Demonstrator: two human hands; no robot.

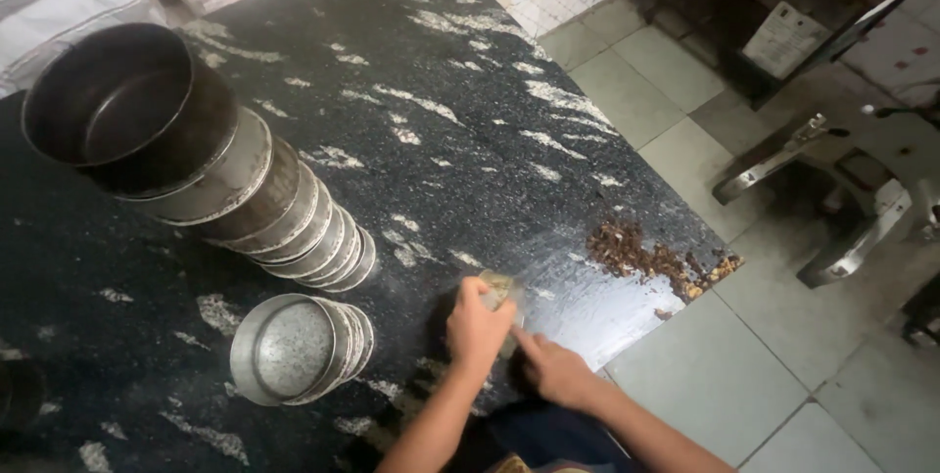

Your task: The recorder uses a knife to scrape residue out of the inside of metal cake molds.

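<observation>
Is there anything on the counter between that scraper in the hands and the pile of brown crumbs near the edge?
Nothing visible: between the scraper, held by the left hand with the right hand beside it, and the crumbs lies only bare, smeared black counter.

Both hands worked close together near the front edge of a black, white-flecked stone counter (pixel 441 91). The left hand (pixel 477 328) gripped a small flat scraper (pixel 500 288) pressed to the surface, and the right hand (pixel 554 370) rested just beside it, one finger stretched toward the tool. A heap of brown crumbs (pixel 646 260) lay near the counter's corner. Left of the hands stood a short stack of round metal tins (pixel 299 348), with a taller leaning stack (pixel 211 155) behind it.
</observation>
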